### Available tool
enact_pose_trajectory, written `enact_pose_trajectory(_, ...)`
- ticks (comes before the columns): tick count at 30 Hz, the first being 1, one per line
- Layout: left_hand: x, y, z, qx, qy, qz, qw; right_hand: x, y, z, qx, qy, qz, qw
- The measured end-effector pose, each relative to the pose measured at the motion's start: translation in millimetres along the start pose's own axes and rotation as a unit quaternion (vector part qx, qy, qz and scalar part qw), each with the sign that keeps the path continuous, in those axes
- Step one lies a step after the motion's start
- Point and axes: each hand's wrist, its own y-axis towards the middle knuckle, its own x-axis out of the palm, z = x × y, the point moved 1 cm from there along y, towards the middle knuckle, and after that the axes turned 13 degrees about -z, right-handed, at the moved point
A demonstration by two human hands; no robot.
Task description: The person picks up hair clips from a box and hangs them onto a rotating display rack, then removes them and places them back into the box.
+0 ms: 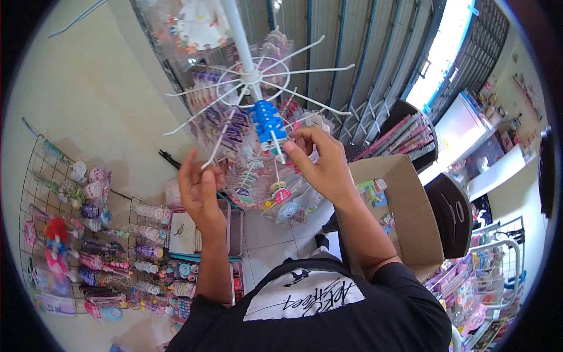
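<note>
Blue header packs (267, 122) hang in a row on one prong of a white wire display rack (252, 76). At the right edge of the front pack is my right hand (326, 169), thumb and forefinger brought together there, the other fingers curled. My left hand (202, 190) is held up below the tip of a neighbouring bare prong (218, 144), its fingers apart and loosely bent, with nothing visible in it. Beneath the packs, purple carded items (234, 126) and other bagged accessories hang on lower prongs.
An open cardboard box (410, 217) with a few small packs inside stands to my right. Wrapped rolls (404, 138) rise from a dark bin behind it. On the left, a wire grid (76, 234) is crowded with hanging accessories. A metal folding shutter (358, 53) stands behind the rack.
</note>
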Motion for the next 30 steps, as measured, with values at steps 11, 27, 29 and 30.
enact_pose_trajectory(11, 111, -101, -80, 0.058, 0.094, -0.474, 0.873, -57, -173, 181, 0.257, 0.020, 0.106, 0.960)
enact_pose_trajectory(27, 249, -154, -189, 0.012, 0.213, -0.757, 0.618, -138, -528, 443, 0.694, 0.132, 0.425, 0.566)
enact_pose_trajectory(29, 251, -156, -192, 0.000, 0.215, -0.759, 0.615, -138, -544, 479, 0.691, 0.161, 0.430, 0.558)
enact_pose_trajectory(30, 253, -156, -193, -0.006, 0.214, -0.760, 0.614, -125, -579, 526, 0.675, 0.089, 0.452, 0.577)
